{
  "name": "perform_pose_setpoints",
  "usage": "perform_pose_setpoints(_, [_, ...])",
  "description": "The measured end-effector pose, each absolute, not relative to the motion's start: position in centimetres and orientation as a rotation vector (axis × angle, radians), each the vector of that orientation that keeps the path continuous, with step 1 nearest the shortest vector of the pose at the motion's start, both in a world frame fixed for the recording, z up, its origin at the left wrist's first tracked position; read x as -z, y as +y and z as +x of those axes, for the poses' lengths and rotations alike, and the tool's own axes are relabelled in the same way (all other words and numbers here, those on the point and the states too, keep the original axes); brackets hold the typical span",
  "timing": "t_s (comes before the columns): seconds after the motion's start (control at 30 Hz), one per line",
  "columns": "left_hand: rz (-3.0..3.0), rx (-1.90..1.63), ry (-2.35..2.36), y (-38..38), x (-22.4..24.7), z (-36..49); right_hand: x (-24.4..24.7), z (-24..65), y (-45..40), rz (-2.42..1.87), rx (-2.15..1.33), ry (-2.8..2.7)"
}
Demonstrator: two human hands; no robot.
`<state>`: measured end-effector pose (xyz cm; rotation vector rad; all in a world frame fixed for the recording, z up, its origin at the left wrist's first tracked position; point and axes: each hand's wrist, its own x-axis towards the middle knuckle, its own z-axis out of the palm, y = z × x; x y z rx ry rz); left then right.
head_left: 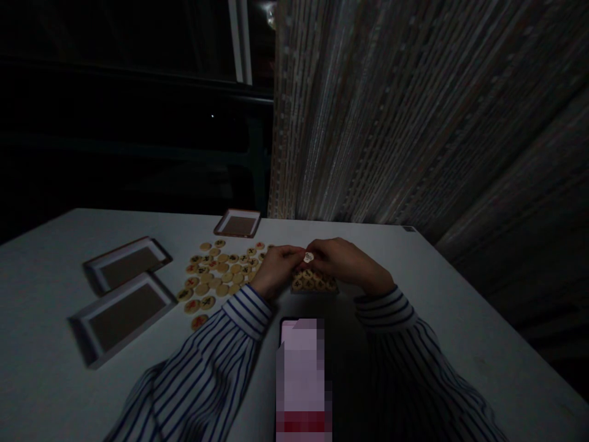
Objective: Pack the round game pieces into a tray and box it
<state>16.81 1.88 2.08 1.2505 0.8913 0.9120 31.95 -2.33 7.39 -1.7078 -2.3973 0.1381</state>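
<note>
Over the smooth white bench (451, 307), the left hand (280, 269) and right hand (347, 261) hold one small, round, pale disc (308, 258) between narrowed fingertips, its dark-marked face showing, right at a tight-packed block of tan discs (314, 283) partly hidden by the hands. Left of them spread loose, flat, wood-coloured discs (235, 269), some marked red or dark, too crowded to count surely, with three shallow rectangular trays (126, 314), thin-rimmed and brown-floored, around them. Between two blue-and-white striped fabric sleeves (193, 368) lies one dark-edged, rectangular phone (304, 374), mostly pixelated.
</note>
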Motion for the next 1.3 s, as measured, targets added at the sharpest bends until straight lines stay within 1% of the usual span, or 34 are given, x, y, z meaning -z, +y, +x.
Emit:
perform_pose_setpoints(0.33, [1.212,-0.946,0.929,1.8,-2.0,17.0,-7.6,31.6,-2.6,-1.718,-0.131,-2.426])
perform_pose_setpoints(0.53, [1.322,-0.886,0.903,2.6,-1.1,16.7,-7.8,32.1,-2.6,-1.877,-0.099,-2.451])
perform_pose_setpoints(0.7, [1.637,-0.893,1.051,3.6,-0.3,15.8,-7.4,32.7,-2.3,-2.021,-0.12,-2.475])
perform_pose_setpoints(0.93, [2.137,-0.782,1.252,3.2,-1.6,14.8,-6.4,33.0,-1.6,-2.113,-0.152,-2.518])
perform_pose_setpoints(1.3, [2.213,-0.672,1.287,3.3,-1.5,14.6,-5.4,33.3,-1.1,-2.097,-0.207,-2.559])
